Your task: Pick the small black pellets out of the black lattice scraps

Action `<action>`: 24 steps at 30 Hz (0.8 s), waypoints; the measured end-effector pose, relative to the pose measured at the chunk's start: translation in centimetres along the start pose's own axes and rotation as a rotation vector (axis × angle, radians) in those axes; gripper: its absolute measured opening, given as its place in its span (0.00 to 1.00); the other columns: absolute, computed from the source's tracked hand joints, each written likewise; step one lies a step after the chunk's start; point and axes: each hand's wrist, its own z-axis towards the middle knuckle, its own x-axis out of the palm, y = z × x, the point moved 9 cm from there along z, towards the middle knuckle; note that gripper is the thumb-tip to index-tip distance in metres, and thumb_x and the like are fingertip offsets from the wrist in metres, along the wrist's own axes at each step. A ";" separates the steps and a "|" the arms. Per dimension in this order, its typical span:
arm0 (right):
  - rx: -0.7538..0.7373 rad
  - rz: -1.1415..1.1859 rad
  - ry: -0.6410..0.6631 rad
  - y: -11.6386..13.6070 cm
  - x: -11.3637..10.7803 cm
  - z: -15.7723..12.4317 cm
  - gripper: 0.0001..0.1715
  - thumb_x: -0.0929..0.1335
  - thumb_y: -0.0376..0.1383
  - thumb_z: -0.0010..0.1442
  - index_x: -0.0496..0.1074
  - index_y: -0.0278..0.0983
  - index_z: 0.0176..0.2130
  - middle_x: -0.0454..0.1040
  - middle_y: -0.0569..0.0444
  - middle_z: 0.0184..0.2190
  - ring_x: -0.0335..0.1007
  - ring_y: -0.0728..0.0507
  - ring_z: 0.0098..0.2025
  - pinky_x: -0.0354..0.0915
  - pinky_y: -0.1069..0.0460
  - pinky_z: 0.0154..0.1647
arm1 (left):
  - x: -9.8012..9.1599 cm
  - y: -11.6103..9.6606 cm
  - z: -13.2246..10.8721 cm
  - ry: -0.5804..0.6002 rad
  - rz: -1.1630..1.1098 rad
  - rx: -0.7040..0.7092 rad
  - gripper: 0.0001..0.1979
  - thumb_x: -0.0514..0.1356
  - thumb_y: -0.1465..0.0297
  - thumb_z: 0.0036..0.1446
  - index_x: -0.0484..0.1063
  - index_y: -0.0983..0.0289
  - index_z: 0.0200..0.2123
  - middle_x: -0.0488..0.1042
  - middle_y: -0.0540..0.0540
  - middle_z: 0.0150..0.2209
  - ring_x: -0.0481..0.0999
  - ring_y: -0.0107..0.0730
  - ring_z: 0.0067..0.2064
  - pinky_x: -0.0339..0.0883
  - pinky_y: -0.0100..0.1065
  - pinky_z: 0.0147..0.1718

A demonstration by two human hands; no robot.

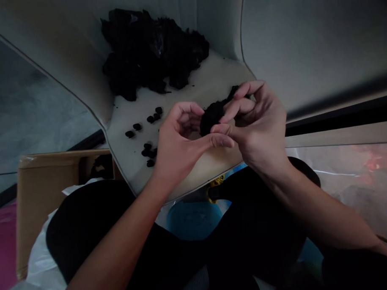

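Note:
Between my two hands is a lump of soft black dough-like material (213, 117). My right hand (254, 126) pinches its upper right end between the fingers, and a thin strand runs up past the fingertips. My left hand (180, 139) cups the lump's left side, with the thumb stretched beneath it towards my right fingers. Below my left hand, several small black balls (148, 153) lie on a cream curved shell (207, 87). A large heap of the black material (149, 53) sits farther back on that shell, out of reach of both hands.
A cardboard box (46, 196) and white plastic sheet (42, 260) are at lower left. My dark-clad legs (94, 224) lie below the shell, with a blue basin (192, 221) beyond them. A yellow-and-black object (215, 188) sits at the shell's front edge. Grey floor (36, 104) spreads at left.

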 end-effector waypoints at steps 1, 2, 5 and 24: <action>-0.002 -0.003 -0.006 0.2 0.1 -0.1 0.41 0.91 0.40 0.48 0.65 0.50 0.45 0.75 0.66 0.28 0.76 0.44 0.32 0.78 0.44 0.40 | -0.2 -0.1 0.0 -0.005 0.008 0.001 0.30 0.91 0.61 0.40 0.78 0.55 0.39 0.78 0.48 0.38 0.75 0.33 0.39 0.72 0.34 0.38; 0.003 -0.003 -0.005 0.2 0.1 -0.2 0.41 0.92 0.41 0.47 0.66 0.49 0.45 0.75 0.66 0.28 0.76 0.44 0.32 0.79 0.44 0.40 | -0.3 -0.2 0.0 -0.007 0.017 0.003 0.30 0.91 0.61 0.40 0.78 0.55 0.39 0.79 0.48 0.38 0.77 0.34 0.40 0.73 0.35 0.38; 0.026 0.041 0.005 0.2 0.3 -0.2 0.40 0.92 0.40 0.47 0.68 0.48 0.45 0.76 0.66 0.28 0.76 0.45 0.30 0.77 0.47 0.36 | -0.4 -0.7 -0.1 0.013 0.049 0.001 0.27 0.90 0.61 0.44 0.80 0.55 0.40 0.82 0.50 0.39 0.81 0.36 0.42 0.76 0.36 0.40; 0.159 0.181 0.181 1.2 0.3 0.5 0.38 0.91 0.45 0.46 0.68 0.47 0.41 0.71 0.64 0.31 0.75 0.45 0.31 0.79 0.47 0.36 | 1.2 -1.3 -0.6 0.290 -0.196 -0.150 0.18 0.83 0.70 0.58 0.82 0.56 0.47 0.87 0.49 0.40 0.92 0.42 0.48 0.87 0.39 0.48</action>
